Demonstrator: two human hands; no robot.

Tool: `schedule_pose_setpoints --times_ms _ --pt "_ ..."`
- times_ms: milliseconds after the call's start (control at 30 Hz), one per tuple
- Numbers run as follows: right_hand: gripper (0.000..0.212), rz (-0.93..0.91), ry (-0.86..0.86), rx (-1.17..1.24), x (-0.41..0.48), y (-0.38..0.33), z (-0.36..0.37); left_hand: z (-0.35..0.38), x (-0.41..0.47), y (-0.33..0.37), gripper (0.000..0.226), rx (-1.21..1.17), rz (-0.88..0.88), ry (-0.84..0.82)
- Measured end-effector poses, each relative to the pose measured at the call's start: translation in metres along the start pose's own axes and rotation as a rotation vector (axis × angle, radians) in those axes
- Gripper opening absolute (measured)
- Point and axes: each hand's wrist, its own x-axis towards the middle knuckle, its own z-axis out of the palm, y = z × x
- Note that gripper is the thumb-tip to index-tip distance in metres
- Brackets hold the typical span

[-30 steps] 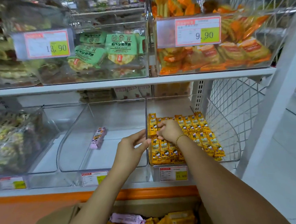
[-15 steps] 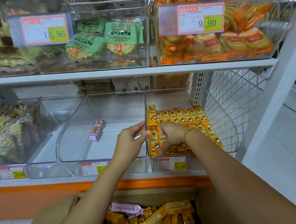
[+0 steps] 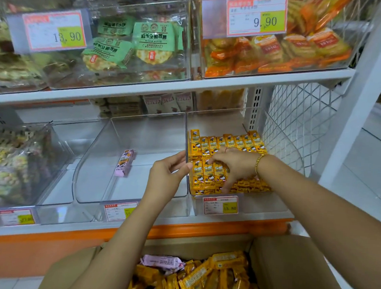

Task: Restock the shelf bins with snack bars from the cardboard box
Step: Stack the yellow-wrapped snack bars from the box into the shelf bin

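- Yellow snack bars [image 3: 227,144] are seen packed in neat rows in the right-hand clear bin [image 3: 261,204] on the lower shelf, above a 15.80 price label [image 3: 220,204].
- The right hand [image 3: 235,167] is laid flat on those rows, fingers spread and straight, nothing being grasped (a gold bracelet [image 3: 258,165] is worn at the wrist).
- The left hand [image 3: 167,176] is held at that bin's left wall, thumb and fingertips nearly straight and touching it; whether the wall is pinched cannot be told.
- A single pink bar [image 3: 125,162] is seen lying in the middle bin [image 3: 87,167].
- Loose yellow bars [image 3: 199,283] and one pink-wrapped bar [image 3: 162,262] are heaped in the cardboard box [image 3: 288,273] below the shelf.
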Motion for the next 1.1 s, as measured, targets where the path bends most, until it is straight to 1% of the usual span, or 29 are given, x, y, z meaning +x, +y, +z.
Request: schedule_pose_setpoints --times_ms 67,100,200,267,367,433,500,533,567,633,667,733,767,833,900,933,1033,1100 --pt "0.100 0.000 -0.055 -0.058 -0.009 0.011 -0.003 -0.001 0.000 -0.001 0.040 0.008 0.000 -0.001" --pt "0.099 -0.004 -0.068 -0.056 -0.013 0.014 -0.002 -0.001 0.001 -0.001 0.040 0.013 -0.004 0.001" --pt "0.086 -0.017 0.002 -0.045 -0.017 0.017 0.000 0.000 0.000 -0.002 0.040 0.007 -0.007 0.005" --pt "0.080 -0.017 0.032 -0.102 -0.016 0.014 -0.001 0.001 -0.001 -0.001 0.040 0.005 -0.004 0.005" --pt "0.078 -0.001 0.021 -0.188 -0.013 0.009 -0.002 0.000 0.000 -0.002 0.040 0.002 -0.019 0.002" --pt "0.078 0.008 0.033 -0.171 -0.013 0.009 0.001 -0.002 -0.001 -0.002 0.040 -0.008 -0.030 -0.008" --pt "0.076 0.031 0.068 -0.071 -0.018 0.009 0.003 -0.002 -0.001 0.001 0.039 -0.006 -0.035 -0.007" --pt "0.069 0.043 0.109 -0.003 -0.022 0.008 0.004 -0.001 -0.002 0.004 0.039 0.004 -0.031 -0.003" --pt "0.056 0.051 0.173 0.074 -0.027 0.006 0.004 -0.001 -0.004 0.007 0.038 0.023 -0.023 0.001" --pt "0.022 0.043 0.350 0.262 -0.041 -0.008 0.004 0.000 -0.007 0.012 0.038 0.079 0.003 0.003" --pt "0.018 0.033 0.437 0.347 -0.050 -0.018 0.006 -0.001 -0.011 0.014 0.037 0.110 0.019 -0.005" --pt "0.027 -0.013 0.572 0.476 -0.069 -0.044 0.013 -0.002 -0.028 0.016 0.034 0.192 0.055 -0.004" --pt "0.028 -0.053 0.606 0.544 -0.079 -0.059 0.018 -0.004 -0.039 0.015 0.031 0.225 0.069 0.025" --pt "0.031 -0.126 0.635 0.617 -0.096 -0.084 0.036 -0.010 -0.071 0.010 0.023 0.217 0.085 0.113" --pt "0.029 -0.161 0.615 0.636 -0.105 -0.103 0.059 -0.017 -0.107 0.000 0.016 0.180 0.061 0.198" --pt "0.026 -0.165 0.579 0.646 -0.105 -0.110 0.071 -0.022 -0.123 -0.010 0.013 0.178 0.028 0.230" --pt "0.015 -0.124 0.398 0.640 -0.099 -0.127 0.115 -0.034 -0.166 -0.053 0.014 0.288 -0.172 0.267" --pt "0.015 -0.061 0.274 0.642 -0.091 -0.133 0.150 -0.039 -0.189 -0.081 0.019 0.404 -0.342 0.240"
